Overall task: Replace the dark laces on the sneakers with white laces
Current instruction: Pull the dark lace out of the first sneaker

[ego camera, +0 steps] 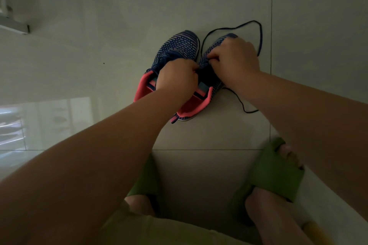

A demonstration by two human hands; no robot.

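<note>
Head view shows both hands, left hand (177, 77) and right hand (235, 57), pinching the dark lace (258, 32) at the right sneaker (214, 45) mid-frame on the floor (99, 65); draw it out eyelet by eyelet, gently.

A: Sneakers?
B: Pair of blue knit sneakers with pink-white dashes and coral-pink collar lining, side by side on the floor, toes pointing away. Left sneaker (177, 49), right sneaker (211, 55), nearly touching.

A: Laces?
B: Thin dark cord lace (239, 28) from the right sneaker, mostly loose. One long loop arcs over and past its toe, another stretch trails on the floor off its right side. The left sneaker looks dark-laced, but its eyelets are partly hidden.

A: White laces?
B: Can't point to any.
</note>
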